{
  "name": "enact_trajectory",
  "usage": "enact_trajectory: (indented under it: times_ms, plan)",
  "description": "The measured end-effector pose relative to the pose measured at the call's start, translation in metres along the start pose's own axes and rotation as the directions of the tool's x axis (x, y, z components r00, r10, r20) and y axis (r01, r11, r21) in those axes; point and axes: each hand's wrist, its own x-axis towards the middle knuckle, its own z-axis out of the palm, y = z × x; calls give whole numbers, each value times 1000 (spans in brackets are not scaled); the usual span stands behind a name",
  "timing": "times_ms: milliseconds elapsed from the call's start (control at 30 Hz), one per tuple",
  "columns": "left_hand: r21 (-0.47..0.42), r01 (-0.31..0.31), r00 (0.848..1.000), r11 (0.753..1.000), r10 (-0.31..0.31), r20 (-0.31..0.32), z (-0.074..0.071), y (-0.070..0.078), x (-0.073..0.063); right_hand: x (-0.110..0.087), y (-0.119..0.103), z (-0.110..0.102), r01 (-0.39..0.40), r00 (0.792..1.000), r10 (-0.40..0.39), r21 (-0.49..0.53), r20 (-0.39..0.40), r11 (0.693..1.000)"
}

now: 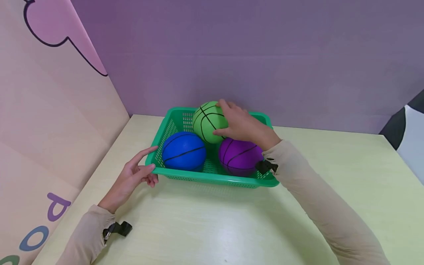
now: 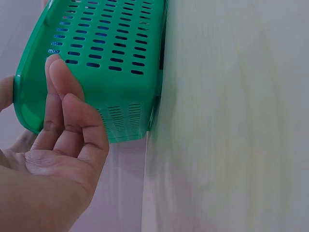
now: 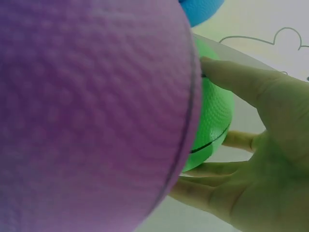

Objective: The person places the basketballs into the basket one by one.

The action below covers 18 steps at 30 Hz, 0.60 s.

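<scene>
A green perforated plastic basket [image 1: 212,177] stands on the table with three small basketballs in it. The blue ball [image 1: 183,151] sits at the front left, the purple ball [image 1: 239,156] at the front right. Behind them is the light green ball [image 1: 207,123], gripped by my right hand [image 1: 243,123], thumb in front and fingers over its top and far side. My left hand [image 1: 132,175] holds the basket's front left corner by thumb and index finger; its other fingers [image 2: 87,121] curl loosely outside the wall. The purple ball fills much of the right wrist view.
The pale wooden table [image 1: 225,228] extends in front of the basket and to its right. A purple wall panel [image 1: 251,62] rises close behind the basket. A light panel with printed letters [image 1: 59,121] borders the left side. A black-and-white shape [image 1: 409,125] is at the far right.
</scene>
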Motion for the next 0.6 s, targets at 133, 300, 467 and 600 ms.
enact_trajectory:
  times_ms: [133, 300, 467, 600]
  plan:
    - [1, 2, 1000, 1000, -2, 0, 1, 0, 2, -3, 2, 3, -17, 1000, 18, 38, -25, 999]
    - [1, 2, 1000, 1000, -2, 4, 0, 0, 4, -7, 2, 9, -54, 997, 58, 85, -43, 995]
    - [-6, 0, 1000, 1000, 0, 5, -2, 0, 4, -6, 2, 11, -64, 997, 69, 115, -38, 991]
    - [-2, 4, 1000, 1000, -4, 3, -3, 1, 2, -7, 9, 6, -7, 1000, 8, 111, -11, 994]
